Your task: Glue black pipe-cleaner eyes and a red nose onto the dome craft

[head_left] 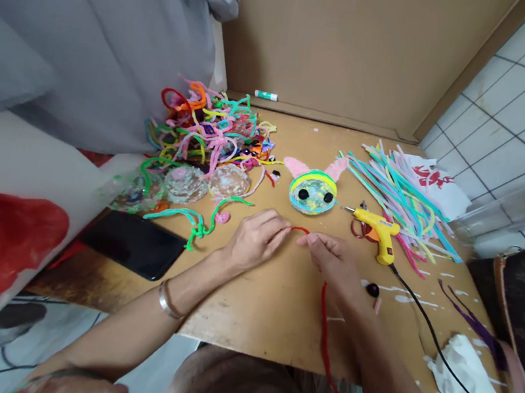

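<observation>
Your left hand (260, 239) and right hand (327, 256) are both just on your side of the eared animal face (313, 194), which is your landmark on the table. Your left fingertips pinch the red pipe cleaner (300, 229), and your right thumb and fingers grip it too, leaving a short arched stretch between your hands, just in front of the face. A red length also hangs below your right hand, past the table's near edge.

Right of the face lies the yellow glue gun (377, 229), its nozzle towards the face; beyond the gun, the loose pipe cleaners (394, 184) are spread out to the face's right. Left of the face you have a tangled heap (214, 126) of coloured pieces, and farther left, nearer you, a black phone (134, 244).
</observation>
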The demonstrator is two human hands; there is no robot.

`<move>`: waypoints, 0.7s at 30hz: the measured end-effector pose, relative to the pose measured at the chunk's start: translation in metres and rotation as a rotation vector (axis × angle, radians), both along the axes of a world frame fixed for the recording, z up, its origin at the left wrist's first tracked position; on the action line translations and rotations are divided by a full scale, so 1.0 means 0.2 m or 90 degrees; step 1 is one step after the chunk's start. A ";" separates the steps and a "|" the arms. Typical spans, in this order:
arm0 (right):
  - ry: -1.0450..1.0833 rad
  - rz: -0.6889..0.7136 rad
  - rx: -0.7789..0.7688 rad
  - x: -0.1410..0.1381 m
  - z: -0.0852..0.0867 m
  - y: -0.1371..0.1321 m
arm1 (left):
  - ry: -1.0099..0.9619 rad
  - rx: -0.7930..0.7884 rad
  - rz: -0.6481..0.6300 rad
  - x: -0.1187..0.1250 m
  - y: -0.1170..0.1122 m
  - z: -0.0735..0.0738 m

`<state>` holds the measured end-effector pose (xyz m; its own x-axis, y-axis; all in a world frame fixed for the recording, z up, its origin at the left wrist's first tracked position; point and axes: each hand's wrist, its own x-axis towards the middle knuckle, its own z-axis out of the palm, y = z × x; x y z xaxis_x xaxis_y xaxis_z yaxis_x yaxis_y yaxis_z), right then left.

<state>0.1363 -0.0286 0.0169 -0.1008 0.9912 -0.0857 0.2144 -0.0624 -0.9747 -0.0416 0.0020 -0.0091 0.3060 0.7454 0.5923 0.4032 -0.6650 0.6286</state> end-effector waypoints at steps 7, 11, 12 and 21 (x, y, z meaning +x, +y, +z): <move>-0.106 0.031 0.066 0.00 0.01 0.00 | 0.062 -0.051 -0.034 0.02 -0.02 -0.02; -0.139 0.058 0.080 0.00 0.02 0.01 | 0.023 -0.171 -0.029 0.04 -0.02 -0.02; -0.148 0.062 0.089 0.00 0.02 0.01 | 0.011 -0.215 -0.034 0.04 -0.01 -0.02; -0.216 0.076 0.116 0.03 0.01 0.02 | 0.025 -0.444 -0.143 -0.02 -0.01 0.10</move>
<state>0.1427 -0.0249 0.0193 -0.2117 0.9764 0.0426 0.5219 0.1498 -0.8397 -0.0460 0.0004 0.0107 0.5073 0.8617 -0.0106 0.3344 -0.1856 0.9240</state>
